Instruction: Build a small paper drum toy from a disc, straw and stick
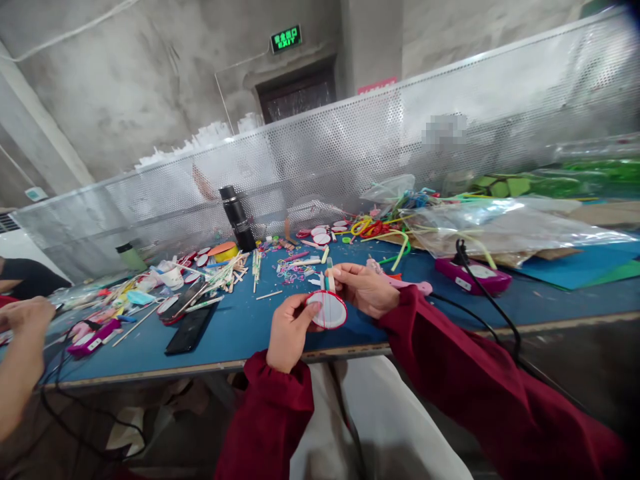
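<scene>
My left hand [290, 328] is closed on the left edge of a white oval disc [330, 312] with a red rim, its thumb lying on the white face. Just above the disc's top edge, my right hand [364, 287] pinches a short, flat stick-like piece [330, 275] in cream and green; its exact kind is too small to make out. Thin lines, perhaps thread, cross the disc's face. Behind my hands lie small coloured bits [295, 272] and pale sticks. A pink tool-like thing [417, 287] rests behind my right wrist.
On the blue table [237, 333] are a black phone [189, 330], a black bottle [237, 220], a pile of sticks [233, 270] and more white discs [321, 237]. A purple box [473, 275] with black cables stands right. A co-worker's arm [20, 360] reaches in from the left.
</scene>
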Demonstrator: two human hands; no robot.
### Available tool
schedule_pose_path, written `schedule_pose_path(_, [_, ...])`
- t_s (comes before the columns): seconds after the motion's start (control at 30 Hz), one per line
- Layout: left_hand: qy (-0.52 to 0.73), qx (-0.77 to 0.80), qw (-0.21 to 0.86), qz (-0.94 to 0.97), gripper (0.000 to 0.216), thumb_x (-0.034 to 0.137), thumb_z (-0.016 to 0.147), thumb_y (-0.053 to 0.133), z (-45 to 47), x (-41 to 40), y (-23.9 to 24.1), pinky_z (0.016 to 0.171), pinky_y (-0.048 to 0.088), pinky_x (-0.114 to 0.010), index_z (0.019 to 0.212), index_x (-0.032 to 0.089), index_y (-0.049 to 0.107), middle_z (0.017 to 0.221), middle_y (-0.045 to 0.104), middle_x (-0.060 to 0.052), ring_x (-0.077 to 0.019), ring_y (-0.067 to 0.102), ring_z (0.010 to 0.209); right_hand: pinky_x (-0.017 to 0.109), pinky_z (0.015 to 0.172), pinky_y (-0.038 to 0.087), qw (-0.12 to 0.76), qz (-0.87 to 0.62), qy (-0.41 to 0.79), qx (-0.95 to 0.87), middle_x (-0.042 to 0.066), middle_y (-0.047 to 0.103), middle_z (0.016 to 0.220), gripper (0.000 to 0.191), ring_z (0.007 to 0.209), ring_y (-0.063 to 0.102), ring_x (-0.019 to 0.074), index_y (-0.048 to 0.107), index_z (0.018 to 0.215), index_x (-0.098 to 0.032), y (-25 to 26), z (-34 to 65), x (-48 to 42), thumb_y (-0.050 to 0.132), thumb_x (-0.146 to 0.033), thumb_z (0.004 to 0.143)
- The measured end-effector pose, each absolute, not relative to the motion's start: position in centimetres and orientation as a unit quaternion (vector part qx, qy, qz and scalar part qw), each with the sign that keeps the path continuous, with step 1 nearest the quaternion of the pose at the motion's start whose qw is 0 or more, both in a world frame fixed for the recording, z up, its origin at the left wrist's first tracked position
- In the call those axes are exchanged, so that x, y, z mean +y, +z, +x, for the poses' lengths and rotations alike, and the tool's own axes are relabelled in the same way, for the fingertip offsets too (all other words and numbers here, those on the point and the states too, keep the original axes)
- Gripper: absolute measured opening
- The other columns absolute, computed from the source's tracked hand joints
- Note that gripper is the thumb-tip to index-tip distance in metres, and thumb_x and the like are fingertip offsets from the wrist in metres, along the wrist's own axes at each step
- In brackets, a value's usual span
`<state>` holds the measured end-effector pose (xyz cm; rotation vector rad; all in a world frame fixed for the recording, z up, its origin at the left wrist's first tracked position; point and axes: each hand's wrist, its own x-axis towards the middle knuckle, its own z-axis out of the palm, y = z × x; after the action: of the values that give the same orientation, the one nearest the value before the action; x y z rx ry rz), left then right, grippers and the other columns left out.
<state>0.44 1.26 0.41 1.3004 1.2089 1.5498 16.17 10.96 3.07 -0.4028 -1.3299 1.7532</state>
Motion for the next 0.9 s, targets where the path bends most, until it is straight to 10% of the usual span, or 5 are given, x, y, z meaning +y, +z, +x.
schedule_pose_path(0.9, [0.621, 0.468, 0.404, 0.482, 0.042, 0.048, 0.074, 0.074, 1.7, 1.2, 0.5, 0.06, 0.059, -0.025, 0.101, 0.015, 0.073, 0.086, 0.067, -0.004, -0.0145, 0.061, 0.072, 0.023, 0.055, 0.041, 0.398, -0.153, 0.727, -0.538, -0.001, 0.065, 0.067, 0.033, 0.059, 0.055, 0.0084, 0.066, 0.071, -0.015, 3.2, 16.1, 10.6, 0.087, -0.039, 0.061])
